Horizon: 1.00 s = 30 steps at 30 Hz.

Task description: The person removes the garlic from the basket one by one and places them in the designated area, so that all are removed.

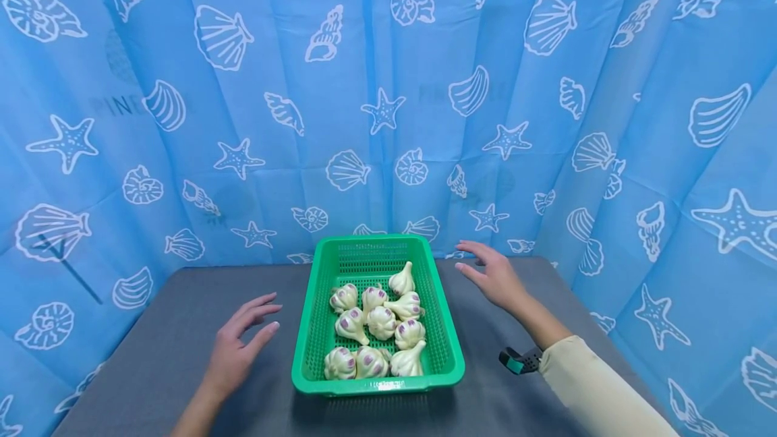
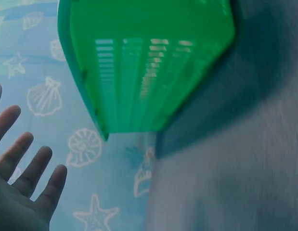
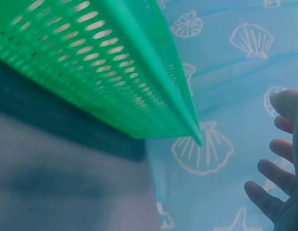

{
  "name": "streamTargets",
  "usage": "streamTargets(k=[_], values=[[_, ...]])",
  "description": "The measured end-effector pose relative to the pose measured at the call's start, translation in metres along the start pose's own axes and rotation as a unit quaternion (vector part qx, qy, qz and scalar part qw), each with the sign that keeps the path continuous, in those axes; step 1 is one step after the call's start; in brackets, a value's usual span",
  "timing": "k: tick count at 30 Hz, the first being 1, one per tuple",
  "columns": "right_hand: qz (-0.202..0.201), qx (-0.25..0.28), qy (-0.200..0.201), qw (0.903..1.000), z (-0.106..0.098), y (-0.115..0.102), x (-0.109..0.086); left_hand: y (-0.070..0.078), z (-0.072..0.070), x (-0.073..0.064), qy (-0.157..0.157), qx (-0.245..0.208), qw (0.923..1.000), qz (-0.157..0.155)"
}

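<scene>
A green plastic basket [image 1: 452,349] with slotted walls sits on the dark grey table. Several garlic bulbs [image 1: 381,323], white with purple patches, lie loose on its bottom, mostly toward the near end. To the left of the basket hovers my left hand [image 1: 238,342], fingers spread and holding nothing. Over on the other side, my right hand [image 1: 494,277] is beside the far right part of the rim, also with nothing in it. Both wrist views show the basket's outer side wall [image 2: 134,82] with a gap between it and the extended fingers [image 3: 278,178].
The grey table [image 1: 255,403] extends around the basket on both sides. Behind it and along the right hangs a blue curtain [image 1: 388,120] printed with white shells and starfish. A black strap [image 1: 521,360] is at the right wrist, by a cream sleeve [image 1: 597,386].
</scene>
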State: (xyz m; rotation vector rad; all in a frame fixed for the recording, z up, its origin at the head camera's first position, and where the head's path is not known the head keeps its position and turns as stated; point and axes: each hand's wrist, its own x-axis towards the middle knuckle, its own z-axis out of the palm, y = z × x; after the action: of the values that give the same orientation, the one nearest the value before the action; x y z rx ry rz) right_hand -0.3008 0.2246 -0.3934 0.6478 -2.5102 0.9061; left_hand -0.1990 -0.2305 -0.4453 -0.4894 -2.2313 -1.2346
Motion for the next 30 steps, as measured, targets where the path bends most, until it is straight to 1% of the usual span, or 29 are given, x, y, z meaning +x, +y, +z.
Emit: streamTargets(k=[4, 6, 9, 11, 15, 18, 22, 27, 29, 30], values=[[0.009, 0.03, -0.001, 0.9995, 0.007, -0.009, 0.014, 0.004, 0.008, 0.0, 0.0, -0.04, 0.9988, -0.03], [0.02, 0.048, -0.006, 0.9986, 0.01, -0.013, 0.022, 0.005, 0.011, -0.001, 0.002, -0.07, 0.9967, -0.04], [0.049, 0.067, -0.019, 0.9964, 0.015, -0.018, 0.033, 0.004, 0.018, -0.002, 0.004, -0.104, 0.9933, -0.05], [0.07, 0.079, -0.031, 0.9939, 0.019, -0.021, 0.041, 0.004, 0.021, -0.002, 0.006, -0.132, 0.9896, -0.059], [0.109, 0.107, -0.05, 0.987, 0.027, -0.026, 0.055, 0.004, 0.028, -0.005, -0.001, -0.161, 0.9838, -0.079], [0.137, 0.136, -0.054, 0.9797, 0.034, -0.031, 0.066, 0.004, 0.032, -0.005, -0.014, -0.175, 0.9793, -0.101], [0.177, 0.172, -0.052, 0.9677, 0.045, -0.032, 0.078, 0.0, 0.036, -0.003, -0.04, -0.196, 0.9696, -0.141], [0.233, 0.227, -0.043, 0.9446, 0.061, -0.034, 0.088, -0.012, 0.04, 0.001, -0.083, -0.228, 0.9546, -0.173], [0.252, 0.242, -0.043, 0.936, 0.067, -0.037, 0.09, -0.016, 0.042, 0.001, -0.101, -0.239, 0.9467, -0.191], [0.259, 0.245, -0.044, 0.9334, 0.071, -0.039, 0.091, -0.018, 0.044, 0.001, -0.109, -0.246, 0.9422, -0.2]])
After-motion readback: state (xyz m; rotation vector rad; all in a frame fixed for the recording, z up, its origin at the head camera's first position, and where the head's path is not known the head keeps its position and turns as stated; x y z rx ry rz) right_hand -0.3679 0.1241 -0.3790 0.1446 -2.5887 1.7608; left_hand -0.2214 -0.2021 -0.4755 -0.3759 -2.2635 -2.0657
